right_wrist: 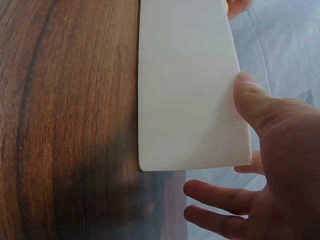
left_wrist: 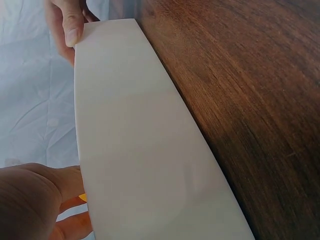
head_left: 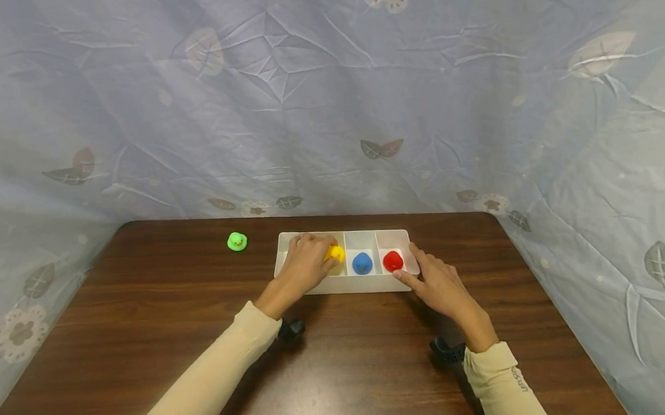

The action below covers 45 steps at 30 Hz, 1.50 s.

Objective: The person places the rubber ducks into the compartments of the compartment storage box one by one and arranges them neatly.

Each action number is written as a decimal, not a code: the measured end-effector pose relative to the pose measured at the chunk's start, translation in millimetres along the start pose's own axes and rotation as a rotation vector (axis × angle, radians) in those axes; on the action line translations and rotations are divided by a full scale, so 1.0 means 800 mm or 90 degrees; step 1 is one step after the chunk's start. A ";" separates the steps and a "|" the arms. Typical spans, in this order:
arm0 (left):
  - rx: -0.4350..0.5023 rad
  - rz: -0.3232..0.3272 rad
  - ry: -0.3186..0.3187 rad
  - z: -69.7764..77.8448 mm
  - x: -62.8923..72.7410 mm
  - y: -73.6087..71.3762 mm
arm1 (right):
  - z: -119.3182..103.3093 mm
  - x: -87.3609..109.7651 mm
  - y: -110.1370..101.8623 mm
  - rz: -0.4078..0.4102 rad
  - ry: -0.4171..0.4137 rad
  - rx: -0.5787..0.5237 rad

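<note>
A white divided tray lies lengthwise across the table. My left hand reaches over its left part and holds a yellow rubber duck between thumb and fingers, in the compartment left of the blue one. Only a sliver of the yellow duck shows in the left wrist view. A blue duck and a red duck sit in the two compartments to the right. With its thumb on the front rim and fingers at the end wall, my right hand grips the tray's right corner; two fingers extend free of it.
On the brown wooden table, a green duck stands left of the tray near the back edge. A patterned grey-blue cloth hangs behind the table and along both sides. Dark straps sit at both wrists.
</note>
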<state>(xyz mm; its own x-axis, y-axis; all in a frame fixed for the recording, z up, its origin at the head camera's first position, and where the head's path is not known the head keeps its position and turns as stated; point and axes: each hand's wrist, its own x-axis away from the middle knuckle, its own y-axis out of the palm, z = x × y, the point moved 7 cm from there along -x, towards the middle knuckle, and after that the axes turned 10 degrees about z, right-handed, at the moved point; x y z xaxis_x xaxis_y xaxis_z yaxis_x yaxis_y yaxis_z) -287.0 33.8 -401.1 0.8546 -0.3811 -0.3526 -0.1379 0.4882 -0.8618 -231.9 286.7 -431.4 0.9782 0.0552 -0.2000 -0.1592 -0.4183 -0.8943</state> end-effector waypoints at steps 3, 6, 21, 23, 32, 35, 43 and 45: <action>-0.002 0.004 0.000 0.000 0.000 0.000 | 0.000 0.000 0.000 -0.001 0.000 -0.002; -0.002 0.007 0.001 0.000 -0.001 0.000 | 0.000 -0.001 0.001 -0.001 0.000 -0.003; -0.008 0.019 0.006 -0.002 -0.005 0.004 | 0.001 0.000 0.002 -0.001 0.001 -0.013; -0.010 0.022 0.010 -0.002 -0.005 0.005 | 0.000 0.000 0.003 -0.003 0.001 -0.015; -0.045 0.024 0.037 -0.007 -0.002 0.008 | 0.000 0.000 0.002 -0.003 0.005 -0.016; -0.050 0.028 0.048 -0.007 -0.001 0.007 | 0.002 -0.001 0.003 -0.004 0.007 -0.013; -0.066 0.012 0.058 -0.007 -0.003 0.007 | 0.001 0.000 0.002 -0.005 0.005 -0.017; -0.063 0.009 0.058 -0.006 -0.004 0.007 | 0.001 0.001 0.002 -0.004 0.006 -0.020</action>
<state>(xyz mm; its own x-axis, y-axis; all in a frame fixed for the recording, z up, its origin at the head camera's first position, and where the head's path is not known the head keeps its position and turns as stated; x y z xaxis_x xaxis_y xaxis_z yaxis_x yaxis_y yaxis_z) -292.9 34.1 -406.7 0.8043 -0.4465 -0.3921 -0.2019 0.4153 -0.8870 -231.7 286.7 -433.1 0.9804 0.0500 -0.1904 -0.1486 -0.4462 -0.8825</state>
